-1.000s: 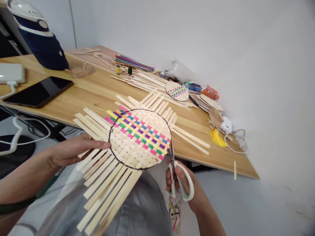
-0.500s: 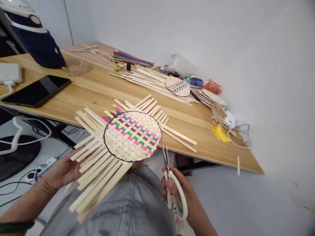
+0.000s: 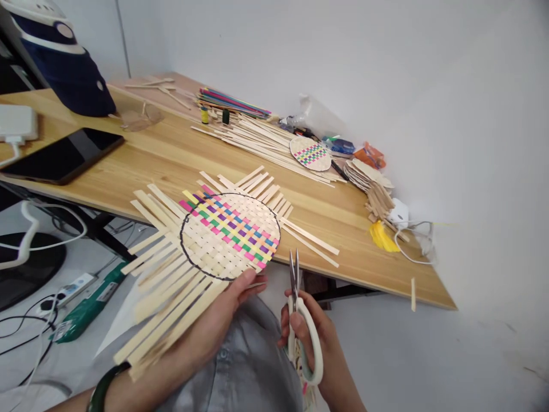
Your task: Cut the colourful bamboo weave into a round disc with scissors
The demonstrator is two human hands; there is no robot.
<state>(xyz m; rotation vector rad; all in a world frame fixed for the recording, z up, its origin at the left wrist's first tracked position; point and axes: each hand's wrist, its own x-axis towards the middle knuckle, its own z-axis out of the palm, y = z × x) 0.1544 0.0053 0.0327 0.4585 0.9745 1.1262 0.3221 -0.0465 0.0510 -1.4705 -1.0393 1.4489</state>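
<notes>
A woven bamboo mat [image 3: 223, 246] with pink, green, yellow, purple and blue strips hangs over the desk's front edge. A black circle is drawn on it, and long uncut strips stick out at the left, far side and near side. My left hand [image 3: 223, 315] grips its near edge at the lower right, thumb on top and fingers partly hidden beneath. In my right hand [image 3: 319, 332] is a pair of white-handled scissors [image 3: 318, 360]. Their blades point away from me, slightly apart, beside the mat's right edge without touching it.
On the wooden desk [image 3: 163, 143] are a phone [image 3: 64, 154], loose bamboo strips [image 3: 253, 140], a round woven piece [image 3: 311, 153] and a stack of pale discs [image 3: 366, 173]. A short strip [image 3: 413, 294] lies at the right edge. Cables [image 3: 30, 326] run along the floor.
My left hand has moved from under the left strips to the mat's lower right edge and grips there. A green package on the floor has come into view. The scissors have shifted only slightly.
</notes>
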